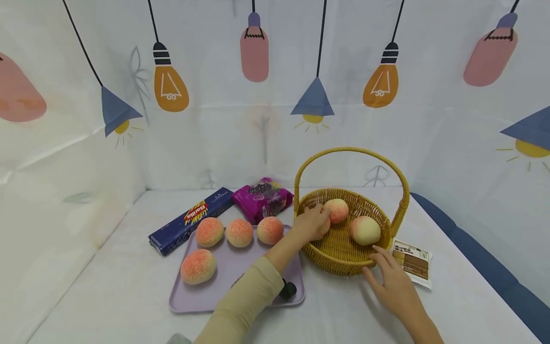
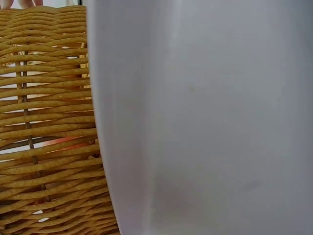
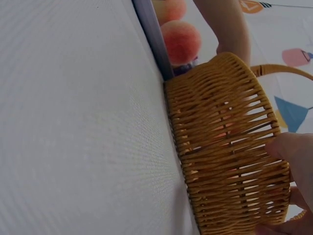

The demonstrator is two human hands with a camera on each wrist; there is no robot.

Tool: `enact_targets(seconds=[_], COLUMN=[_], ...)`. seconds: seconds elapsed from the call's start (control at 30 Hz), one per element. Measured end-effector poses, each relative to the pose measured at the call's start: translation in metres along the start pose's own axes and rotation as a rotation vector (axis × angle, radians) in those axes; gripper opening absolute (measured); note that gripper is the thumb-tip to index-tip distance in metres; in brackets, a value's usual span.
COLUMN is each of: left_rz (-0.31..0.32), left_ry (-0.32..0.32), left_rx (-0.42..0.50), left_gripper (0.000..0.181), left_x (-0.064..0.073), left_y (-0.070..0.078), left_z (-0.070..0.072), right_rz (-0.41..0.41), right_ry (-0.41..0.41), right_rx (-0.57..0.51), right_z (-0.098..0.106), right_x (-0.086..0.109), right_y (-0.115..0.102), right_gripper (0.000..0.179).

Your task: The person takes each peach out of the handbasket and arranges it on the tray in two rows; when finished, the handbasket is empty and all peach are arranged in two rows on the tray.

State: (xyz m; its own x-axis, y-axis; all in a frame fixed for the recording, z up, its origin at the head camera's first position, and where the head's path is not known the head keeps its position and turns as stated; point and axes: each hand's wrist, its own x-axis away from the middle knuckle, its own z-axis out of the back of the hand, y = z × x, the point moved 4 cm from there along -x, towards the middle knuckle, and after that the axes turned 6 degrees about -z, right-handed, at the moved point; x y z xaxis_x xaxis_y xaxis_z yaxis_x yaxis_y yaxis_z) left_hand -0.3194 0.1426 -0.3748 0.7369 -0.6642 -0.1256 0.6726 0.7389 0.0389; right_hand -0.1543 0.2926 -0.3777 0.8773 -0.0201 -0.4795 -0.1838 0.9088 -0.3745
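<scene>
My left hand (image 1: 312,222) reaches over the left rim of the woven wicker basket (image 1: 335,260) and holds a peach (image 1: 325,226), partly hidden behind the fingers. Two more peaches lie in the basket, one by the back wall (image 1: 336,210) and a paler one on the right (image 1: 365,230). At the front right rim, my right hand (image 1: 392,282) grips the basket, thumb outside and fingers over the edge; the right wrist view shows its fingertip (image 3: 281,146) against the weave. Only the basket's side (image 2: 44,107) and the tray's edge fill the left wrist view.
Left of the basket, a lilac tray (image 1: 180,298) carries several peaches (image 1: 198,266) and a small dark object (image 1: 289,290). Behind it lie a blue Barilla spaghetti box (image 1: 191,220) and a purple snack bag (image 1: 263,198). A brown-and-white packet (image 1: 412,263) is right of the basket, whose handle (image 1: 352,149) arches up.
</scene>
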Motion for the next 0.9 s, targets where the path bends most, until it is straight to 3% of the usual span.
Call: enact_targets(seconds=[0.2, 0.5, 0.67, 0.9], left_rz=[0.026, -0.021, -0.079, -0.195], left_ry=[-0.055, -0.06, -0.049, 0.018], left_rx=[-0.003, -0.004, 0.033, 0.032], left_gripper=[0.055, 0.058, 0.05, 0.05], left_x=[-0.0021, -0.0045, -0.0055, -0.0086], left_y=[-0.0026, -0.0029, -0.0015, -0.0016], left_z=[0.0, 0.0009, 0.0038, 0.0087], right_rz=[0.018, 0.018, 0.013, 0.009], right_ry=[0.003, -0.013, -0.014, -0.032], right_rx=[-0.015, -0.034, -0.035, -0.035], right_z=[-0.0014, -0.0014, -0.0009, 0.0004], right_x=[-0.0022, -0.0043, -0.0047, -0.0085], right_y=[0.0006, 0.0021, 0.0022, 0.0021], right_gripper=[0.029, 0.029, 0.03, 0.028])
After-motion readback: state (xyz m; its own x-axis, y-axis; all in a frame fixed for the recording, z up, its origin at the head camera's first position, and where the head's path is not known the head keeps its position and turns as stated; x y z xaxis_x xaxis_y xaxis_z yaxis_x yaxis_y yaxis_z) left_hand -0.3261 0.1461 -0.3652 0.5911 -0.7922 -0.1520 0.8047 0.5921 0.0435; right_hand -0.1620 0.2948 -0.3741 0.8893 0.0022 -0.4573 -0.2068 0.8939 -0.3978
